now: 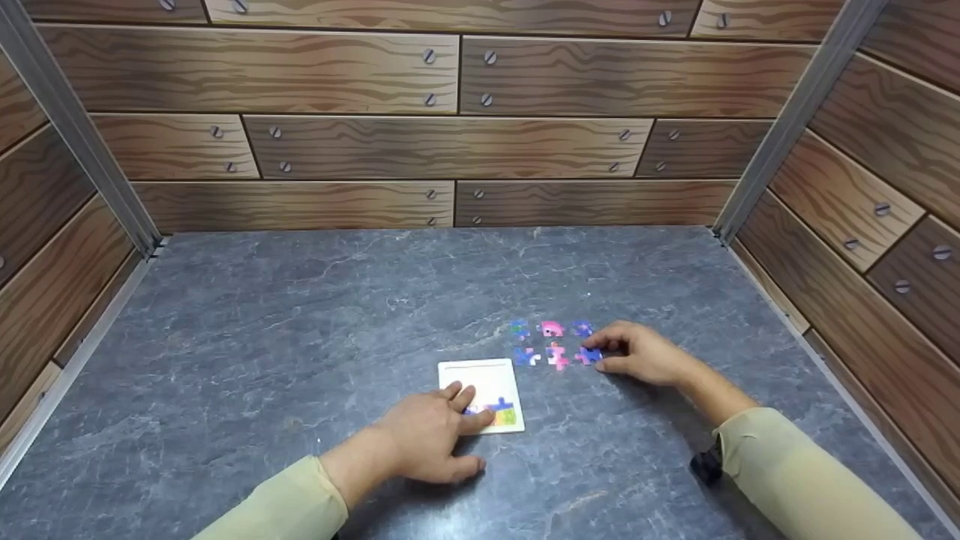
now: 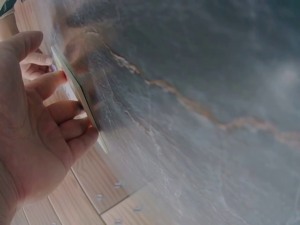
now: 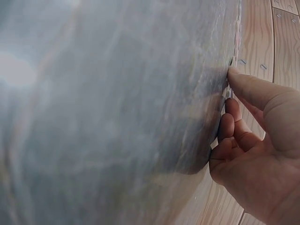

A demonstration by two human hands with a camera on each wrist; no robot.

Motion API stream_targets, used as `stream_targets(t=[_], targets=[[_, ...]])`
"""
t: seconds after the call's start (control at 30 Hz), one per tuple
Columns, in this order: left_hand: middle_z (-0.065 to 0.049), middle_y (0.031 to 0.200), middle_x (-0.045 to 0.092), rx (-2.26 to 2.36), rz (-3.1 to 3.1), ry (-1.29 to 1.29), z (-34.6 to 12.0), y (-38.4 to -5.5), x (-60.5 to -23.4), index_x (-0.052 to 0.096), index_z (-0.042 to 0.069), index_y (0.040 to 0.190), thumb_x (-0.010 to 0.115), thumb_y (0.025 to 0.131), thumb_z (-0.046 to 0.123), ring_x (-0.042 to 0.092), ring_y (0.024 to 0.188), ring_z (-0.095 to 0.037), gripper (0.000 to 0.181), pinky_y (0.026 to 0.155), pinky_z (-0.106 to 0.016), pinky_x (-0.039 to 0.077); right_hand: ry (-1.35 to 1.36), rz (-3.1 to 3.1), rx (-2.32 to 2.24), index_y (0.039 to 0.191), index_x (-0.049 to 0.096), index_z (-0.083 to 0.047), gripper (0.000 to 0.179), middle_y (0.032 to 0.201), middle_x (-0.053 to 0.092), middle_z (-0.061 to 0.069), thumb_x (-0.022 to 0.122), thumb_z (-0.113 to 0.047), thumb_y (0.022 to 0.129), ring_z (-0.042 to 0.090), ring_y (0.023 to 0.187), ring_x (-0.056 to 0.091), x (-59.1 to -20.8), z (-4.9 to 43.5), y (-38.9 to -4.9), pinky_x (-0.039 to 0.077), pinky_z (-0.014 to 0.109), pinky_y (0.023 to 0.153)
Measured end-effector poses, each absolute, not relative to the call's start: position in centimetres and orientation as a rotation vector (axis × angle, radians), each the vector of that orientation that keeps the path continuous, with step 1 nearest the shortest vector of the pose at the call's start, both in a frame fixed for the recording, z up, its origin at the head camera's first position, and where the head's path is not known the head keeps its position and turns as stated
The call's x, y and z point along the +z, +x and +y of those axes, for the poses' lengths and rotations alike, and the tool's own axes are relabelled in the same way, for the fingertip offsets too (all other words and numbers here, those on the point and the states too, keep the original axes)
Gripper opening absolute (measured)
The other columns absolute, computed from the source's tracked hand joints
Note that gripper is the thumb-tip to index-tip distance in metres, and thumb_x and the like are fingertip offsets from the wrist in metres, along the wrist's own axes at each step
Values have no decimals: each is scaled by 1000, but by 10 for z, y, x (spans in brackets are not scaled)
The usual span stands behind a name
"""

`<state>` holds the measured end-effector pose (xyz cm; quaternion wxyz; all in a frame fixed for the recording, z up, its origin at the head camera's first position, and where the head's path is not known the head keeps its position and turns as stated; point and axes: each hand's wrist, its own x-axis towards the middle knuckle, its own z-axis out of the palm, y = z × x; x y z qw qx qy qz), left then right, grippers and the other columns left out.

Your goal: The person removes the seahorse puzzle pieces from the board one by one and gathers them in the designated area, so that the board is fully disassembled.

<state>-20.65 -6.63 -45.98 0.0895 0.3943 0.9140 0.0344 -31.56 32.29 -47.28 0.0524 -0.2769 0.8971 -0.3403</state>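
Pale sleeve (image 1: 814, 476) nearest. Left hand (image 1: 427, 435) loosely spread on white tray (image 1: 475, 377), joined pieces (image 1: 509, 415) at near end. Right hand (image 1: 641, 352) narrow — pinches blue piece (image 1: 589, 356) on table (image 1: 315, 315), beside loose pieces (image 1: 553, 328). Seems picking step — next calls for lifting, matching edges in tray.

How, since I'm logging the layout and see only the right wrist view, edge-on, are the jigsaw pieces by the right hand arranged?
Observer: Six jigsaw pieces lie in two rows of three.
Operator: My view lacks the left hand. What is it touching?
Observer: Its fingers rest on a white puzzle tray.
Operator: Is there anything in that tray?
Observer: Yes, colourful assembled pieces at the end nearest the person, partly hidden by the left hand.
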Motion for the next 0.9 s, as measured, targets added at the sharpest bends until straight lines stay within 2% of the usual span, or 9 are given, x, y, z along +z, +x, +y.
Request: stream_targets(t=[0.43, 0.7, 0.9], targets=[[-20, 163, 43, 133, 2698, 1146, -65, -205, -457, 49, 30, 161, 51, 101, 65, 42, 151, -36, 70, 117, -45, 44, -810, 2718, -1055, 123, 76, -2, 35, 111, 72, 11, 84, -13, 91, 23, 99, 62, -469, 325, -312, 51, 33, 86], [-22, 162, 44, 190, 2694, 1141, -65, -205, -456, 52, 28, 160, 54, 100, 63, 42, 151, -38, 69, 117, -47, 43, -775, 2688, -1125, 122, 75, 1, 33, 110, 74, 15, 82, -11, 93, 22, 95, 63, -465, 325, -308, 52, 27, 82], [-22, 162, 45, 211, 2689, 1141, -66, -208, -458, 53, 26, 159, 52, 101, 64, 44, 149, -40, 69, 117, -49, 43, -741, 2720, -1102, 126, 74, 1, 34, 119, 74, 16, 80, -14, 95, 30, 108, 68, -459, 318, -308, 56, 45, 97]])
